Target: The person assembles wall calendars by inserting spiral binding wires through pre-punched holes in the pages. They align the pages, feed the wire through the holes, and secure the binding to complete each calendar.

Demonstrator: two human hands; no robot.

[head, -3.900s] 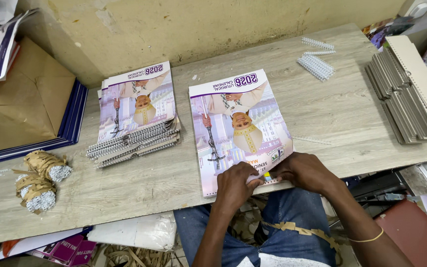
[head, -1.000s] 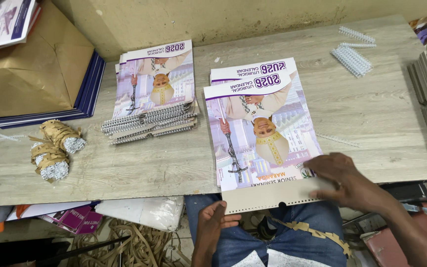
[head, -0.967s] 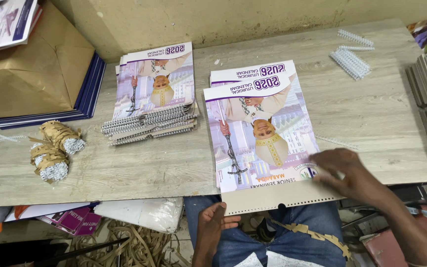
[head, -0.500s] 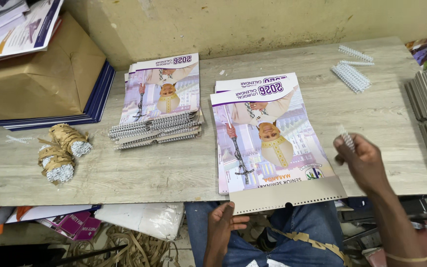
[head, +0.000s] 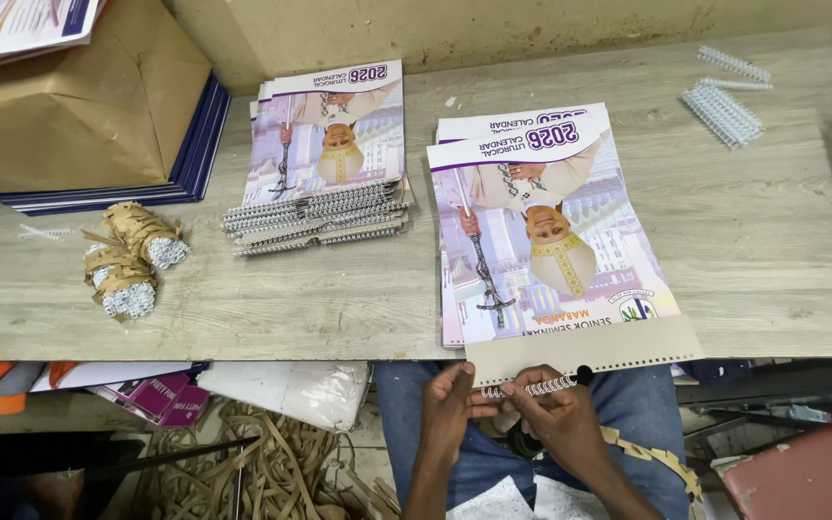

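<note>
Both hands pinch a wire coil (head: 532,388) just below the calendar (head: 546,241). The left hand (head: 450,409) holds one end, the right hand (head: 556,414) the middle.

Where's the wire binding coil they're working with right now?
In the head view, the wire binding coil is low and centre, pinched between the left hand and right hand, just below the punched edge of the loose calendar overhanging the table.

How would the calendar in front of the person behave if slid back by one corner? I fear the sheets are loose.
The calendar would likely fan apart: no wire binds its punched edge yet, and the wire coil sits in the right hand and left hand. The sheets probably flop; the overhanging backing card looks stiffer.
</note>
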